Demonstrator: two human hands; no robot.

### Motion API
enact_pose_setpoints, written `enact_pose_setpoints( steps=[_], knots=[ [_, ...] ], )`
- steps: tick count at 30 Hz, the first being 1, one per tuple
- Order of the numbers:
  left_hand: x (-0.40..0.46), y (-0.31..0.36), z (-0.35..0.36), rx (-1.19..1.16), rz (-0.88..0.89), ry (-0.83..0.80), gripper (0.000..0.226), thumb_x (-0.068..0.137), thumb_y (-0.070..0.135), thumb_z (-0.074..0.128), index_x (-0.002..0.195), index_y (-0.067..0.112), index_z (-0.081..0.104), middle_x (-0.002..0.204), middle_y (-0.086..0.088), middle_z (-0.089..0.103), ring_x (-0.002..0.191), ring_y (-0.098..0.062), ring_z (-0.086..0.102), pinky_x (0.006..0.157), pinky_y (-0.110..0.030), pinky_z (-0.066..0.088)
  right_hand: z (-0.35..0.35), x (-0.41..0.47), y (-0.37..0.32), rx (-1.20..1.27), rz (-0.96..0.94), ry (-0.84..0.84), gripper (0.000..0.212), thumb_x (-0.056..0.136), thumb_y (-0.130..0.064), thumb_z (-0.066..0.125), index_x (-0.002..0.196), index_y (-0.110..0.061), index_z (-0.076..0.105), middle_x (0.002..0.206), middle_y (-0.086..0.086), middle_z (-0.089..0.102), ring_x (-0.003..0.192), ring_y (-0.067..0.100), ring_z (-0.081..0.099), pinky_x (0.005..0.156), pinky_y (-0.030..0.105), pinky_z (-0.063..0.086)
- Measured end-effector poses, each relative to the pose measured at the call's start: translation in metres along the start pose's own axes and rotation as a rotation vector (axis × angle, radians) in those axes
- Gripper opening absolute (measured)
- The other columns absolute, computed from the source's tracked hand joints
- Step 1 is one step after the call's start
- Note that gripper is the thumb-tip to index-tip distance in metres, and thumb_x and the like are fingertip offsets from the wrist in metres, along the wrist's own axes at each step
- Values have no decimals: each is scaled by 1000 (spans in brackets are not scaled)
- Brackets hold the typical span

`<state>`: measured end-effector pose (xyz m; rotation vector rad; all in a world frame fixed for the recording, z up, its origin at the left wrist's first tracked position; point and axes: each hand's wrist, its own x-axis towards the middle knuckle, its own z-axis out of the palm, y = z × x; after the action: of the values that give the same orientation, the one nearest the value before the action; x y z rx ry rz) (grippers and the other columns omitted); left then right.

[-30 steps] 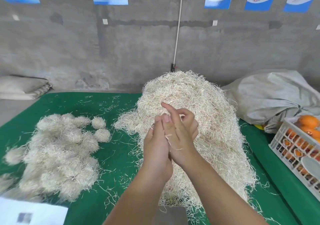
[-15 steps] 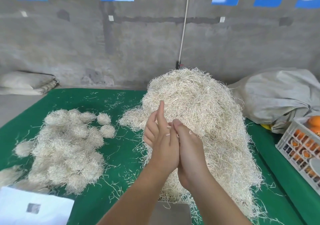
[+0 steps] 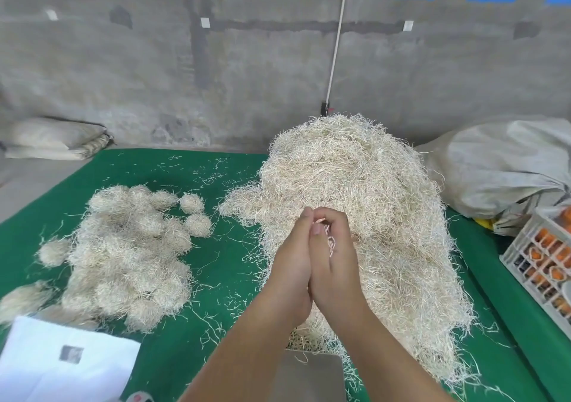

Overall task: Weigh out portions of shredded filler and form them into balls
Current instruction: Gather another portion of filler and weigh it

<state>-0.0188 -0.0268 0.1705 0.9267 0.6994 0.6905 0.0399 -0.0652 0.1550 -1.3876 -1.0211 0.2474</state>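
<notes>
Head view looks down on your two hands pressed palm to palm over the near edge of the big heap of shredded filler (image 3: 355, 216). Your left hand (image 3: 292, 265) lies flat against your right hand (image 3: 335, 265), the heels touching and the fingers (image 3: 306, 216) of the left reaching up alongside the right. The right fingers curl over at the top, and a thin twist of pale strands (image 3: 330, 242) shows between the two hands near the thumb side; how much filler you hold inside the palms you cannot tell from here, since the hands hide it.

The heap sits on the green counter (image 3: 222, 265), rising toward the grey wall and spilling down to the near edge beside a grey flat plate (image 3: 309, 377) at the bottom of the view, partly hidden by your forearms. To your left, well apart from the heap, lies a cluster of formed balls (image 3: 129, 247), with two small ones (image 3: 193, 213) just at its far right side. Loose strands are scattered over the counter between them. A white sheet (image 3: 61, 367) lies at the near left corner. To your right stand a grey sack (image 3: 506, 166) and a white crate (image 3: 543, 265) holding orange things.
</notes>
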Motion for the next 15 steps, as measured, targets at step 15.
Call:
enact_pose_setpoints(
  steps=[15],
  knots=[
    [14, -33, -8, 402, 332, 237, 28, 102, 66, 37, 123, 56, 52, 124, 35, 45, 107, 30, 35, 98, -28, 37, 5, 2, 8, 221, 548, -113, 31, 103, -45, 53, 90, -25, 73, 95, 7, 77, 92, 19, 75, 81, 42, 62]
  ],
)
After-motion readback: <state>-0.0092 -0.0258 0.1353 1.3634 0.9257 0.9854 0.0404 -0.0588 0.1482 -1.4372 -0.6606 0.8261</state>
